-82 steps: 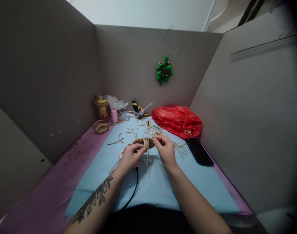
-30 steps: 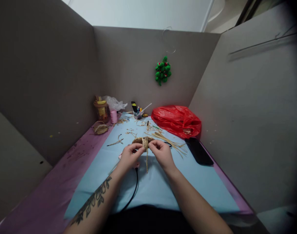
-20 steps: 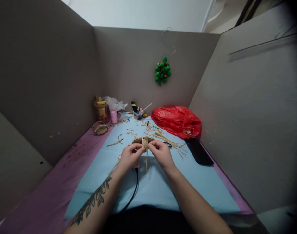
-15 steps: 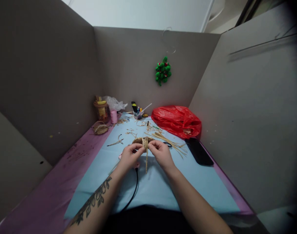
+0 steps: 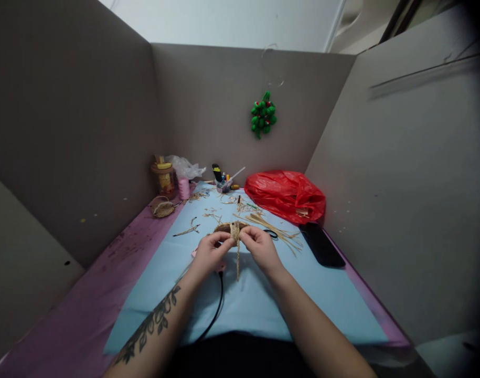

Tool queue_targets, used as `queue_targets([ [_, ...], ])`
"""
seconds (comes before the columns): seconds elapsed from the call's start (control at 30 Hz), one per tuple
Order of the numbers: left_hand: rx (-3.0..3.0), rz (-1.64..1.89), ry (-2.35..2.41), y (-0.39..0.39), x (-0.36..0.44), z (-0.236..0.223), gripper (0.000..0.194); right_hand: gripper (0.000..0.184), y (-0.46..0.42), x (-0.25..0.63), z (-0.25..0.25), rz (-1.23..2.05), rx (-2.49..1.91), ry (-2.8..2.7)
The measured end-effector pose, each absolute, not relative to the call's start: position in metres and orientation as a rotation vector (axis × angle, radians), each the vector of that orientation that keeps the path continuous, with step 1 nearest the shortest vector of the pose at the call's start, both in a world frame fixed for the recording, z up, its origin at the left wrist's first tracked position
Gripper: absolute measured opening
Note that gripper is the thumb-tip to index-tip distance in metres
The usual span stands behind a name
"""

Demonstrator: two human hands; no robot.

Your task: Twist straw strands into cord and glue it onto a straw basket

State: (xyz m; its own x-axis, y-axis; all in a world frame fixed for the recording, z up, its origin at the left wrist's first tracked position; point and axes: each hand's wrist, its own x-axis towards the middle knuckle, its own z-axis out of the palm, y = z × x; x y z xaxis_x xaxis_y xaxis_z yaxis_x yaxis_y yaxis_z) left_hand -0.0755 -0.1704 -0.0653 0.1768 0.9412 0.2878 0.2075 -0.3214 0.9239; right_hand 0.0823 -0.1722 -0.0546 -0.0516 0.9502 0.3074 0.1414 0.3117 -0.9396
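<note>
My left hand (image 5: 212,251) and my right hand (image 5: 261,249) meet over a small piece of woven straw braid (image 5: 234,231), each pinching one side of it between thumb and fingers. From its lower edge a thin braided tail (image 5: 237,265) hangs down. Just behind the braid, a curved brown woven band (image 5: 222,228) shows; whether the two are joined I cannot tell. Below my left hand lies a pink device (image 5: 221,266), mostly covered, with a black cable (image 5: 220,302) running toward me. Dark-handled scissors (image 5: 272,234) sit partly hidden behind my right hand.
Loose straw strips (image 5: 277,228) lie right of centre. A red plastic bag (image 5: 285,194) and a black phone-like slab (image 5: 322,245) are on the right. At the back left stand a pink thread spool (image 5: 183,188), a small woven basket (image 5: 163,208) and a tool cup (image 5: 224,185). Grey panels surround the table.
The hanging braided tail has swung slightly to the right. Both hands keep nearly the same place and the same pinch.
</note>
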Motion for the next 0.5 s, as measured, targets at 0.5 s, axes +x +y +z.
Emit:
queue_targets([
  [0.5,1.664,1.213,1.126,-0.1731,-0.0746,-0.0624,0.027,0.018,-0.1753,0.0798,-0.0505,0.863,-1.136,-1.43],
])
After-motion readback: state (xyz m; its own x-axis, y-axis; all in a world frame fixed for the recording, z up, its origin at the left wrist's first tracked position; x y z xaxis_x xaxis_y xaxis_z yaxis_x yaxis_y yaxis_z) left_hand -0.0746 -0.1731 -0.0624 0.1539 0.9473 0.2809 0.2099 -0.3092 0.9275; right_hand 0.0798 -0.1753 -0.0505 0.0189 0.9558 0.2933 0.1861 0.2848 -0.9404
